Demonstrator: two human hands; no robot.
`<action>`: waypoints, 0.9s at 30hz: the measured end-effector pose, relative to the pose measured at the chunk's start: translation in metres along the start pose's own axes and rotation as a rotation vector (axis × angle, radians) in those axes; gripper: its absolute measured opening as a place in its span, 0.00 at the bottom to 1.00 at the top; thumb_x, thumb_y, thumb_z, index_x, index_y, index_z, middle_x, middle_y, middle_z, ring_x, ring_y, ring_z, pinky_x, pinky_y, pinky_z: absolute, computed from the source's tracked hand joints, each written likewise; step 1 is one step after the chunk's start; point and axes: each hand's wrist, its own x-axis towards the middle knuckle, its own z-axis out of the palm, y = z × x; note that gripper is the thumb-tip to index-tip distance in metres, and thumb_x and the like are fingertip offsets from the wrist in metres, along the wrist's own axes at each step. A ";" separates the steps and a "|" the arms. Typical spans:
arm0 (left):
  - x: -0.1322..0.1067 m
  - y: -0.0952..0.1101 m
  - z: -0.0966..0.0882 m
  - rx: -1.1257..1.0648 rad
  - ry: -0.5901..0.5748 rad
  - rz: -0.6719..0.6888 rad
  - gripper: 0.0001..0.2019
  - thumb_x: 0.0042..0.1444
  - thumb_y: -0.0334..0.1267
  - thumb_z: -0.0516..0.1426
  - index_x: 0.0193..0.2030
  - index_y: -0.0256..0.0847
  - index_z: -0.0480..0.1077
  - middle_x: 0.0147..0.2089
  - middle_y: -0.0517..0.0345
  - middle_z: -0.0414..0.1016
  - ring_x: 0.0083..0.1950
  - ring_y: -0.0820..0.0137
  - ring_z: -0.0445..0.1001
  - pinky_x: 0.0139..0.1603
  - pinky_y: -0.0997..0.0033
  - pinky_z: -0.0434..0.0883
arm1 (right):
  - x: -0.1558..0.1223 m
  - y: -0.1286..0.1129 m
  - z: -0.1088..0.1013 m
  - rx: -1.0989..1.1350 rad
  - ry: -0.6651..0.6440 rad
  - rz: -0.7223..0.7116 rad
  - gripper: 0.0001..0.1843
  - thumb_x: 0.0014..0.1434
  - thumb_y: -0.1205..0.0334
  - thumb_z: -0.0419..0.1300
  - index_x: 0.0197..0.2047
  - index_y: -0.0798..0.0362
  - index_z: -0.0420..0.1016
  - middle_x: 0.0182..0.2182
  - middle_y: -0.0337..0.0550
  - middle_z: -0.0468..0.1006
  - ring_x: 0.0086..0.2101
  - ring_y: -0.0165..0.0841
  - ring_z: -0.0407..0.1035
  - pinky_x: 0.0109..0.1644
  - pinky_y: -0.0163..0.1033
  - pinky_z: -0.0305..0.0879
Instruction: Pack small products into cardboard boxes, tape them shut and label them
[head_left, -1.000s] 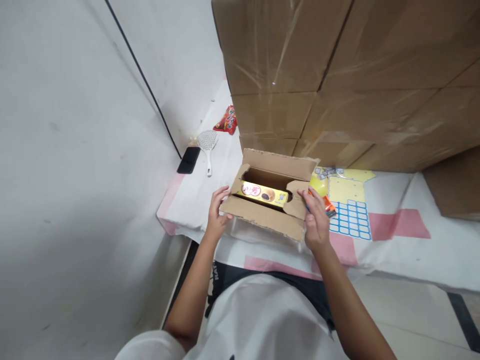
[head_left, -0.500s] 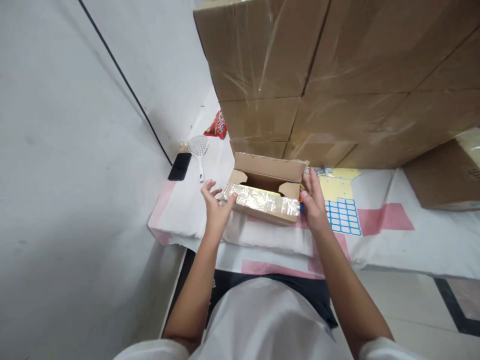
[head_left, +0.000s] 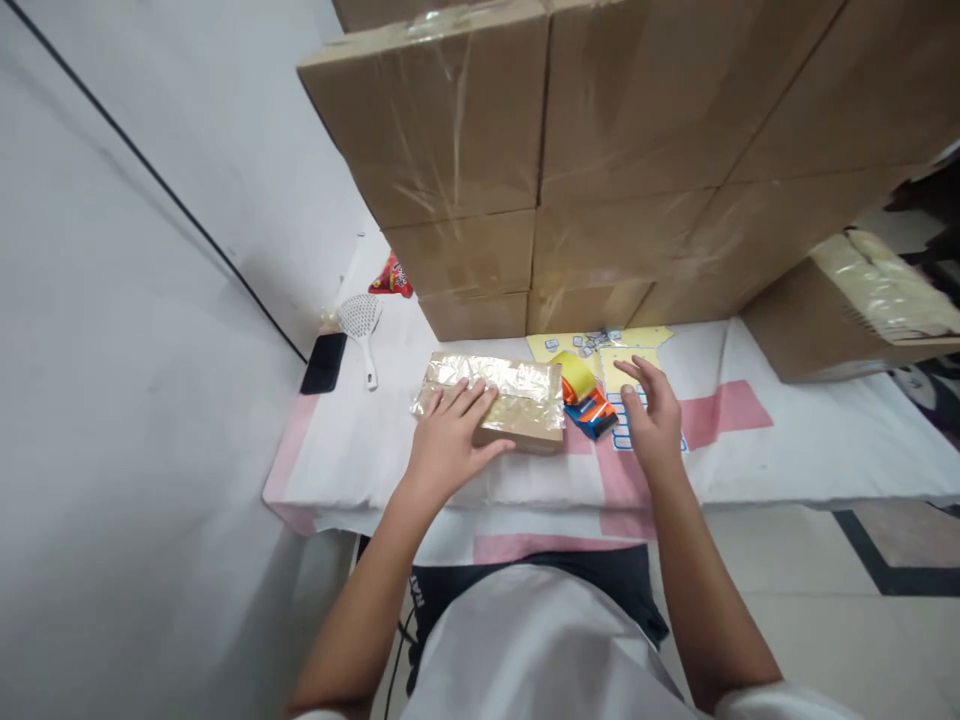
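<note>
A small cardboard box (head_left: 521,415) lies on the cloth-covered table with its flaps down and shiny clear tape across the top. My left hand (head_left: 454,435) rests flat on top of it, fingers spread. Just right of the box sits a tape dispenser (head_left: 592,412) in orange and blue, carrying a yellow roll of tape (head_left: 574,376). Close to the dispenser's right side, my right hand (head_left: 654,412) hovers with fingers apart and nothing in it. What the box contains is hidden.
Large taped cartons (head_left: 465,130) are stacked at the back. Left are a phone (head_left: 324,363), a white hairbrush (head_left: 363,325) and a red packet (head_left: 393,277). Yellow sheets (head_left: 637,350) and blue-edged labels lie behind the dispenser. An open carton (head_left: 795,325) stands right.
The box's raised flap has come down, closing the top. My left hand has moved onto the lid, and my right hand has left the box's side. The camera view has shifted right.
</note>
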 end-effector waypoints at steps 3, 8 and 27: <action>0.002 0.003 -0.002 0.041 -0.054 -0.021 0.40 0.60 0.57 0.62 0.75 0.46 0.57 0.74 0.51 0.63 0.77 0.51 0.58 0.76 0.41 0.54 | 0.014 0.025 -0.015 0.152 -0.213 0.309 0.26 0.57 0.48 0.67 0.55 0.50 0.76 0.48 0.52 0.84 0.51 0.45 0.78 0.57 0.54 0.74; 0.009 0.020 -0.001 0.124 -0.071 -0.086 0.36 0.60 0.48 0.64 0.74 0.45 0.61 0.75 0.50 0.62 0.76 0.48 0.58 0.76 0.40 0.54 | 0.034 0.032 0.005 0.186 -0.457 0.308 0.22 0.47 0.51 0.74 0.44 0.52 0.83 0.40 0.47 0.85 0.39 0.40 0.78 0.45 0.44 0.77; -0.023 0.138 0.030 -0.600 0.220 0.051 0.11 0.66 0.44 0.58 0.38 0.44 0.80 0.52 0.48 0.77 0.59 0.60 0.72 0.64 0.54 0.69 | -0.072 -0.066 -0.012 0.322 0.038 0.107 0.27 0.69 0.36 0.49 0.44 0.49 0.78 0.36 0.46 0.81 0.38 0.40 0.77 0.41 0.43 0.75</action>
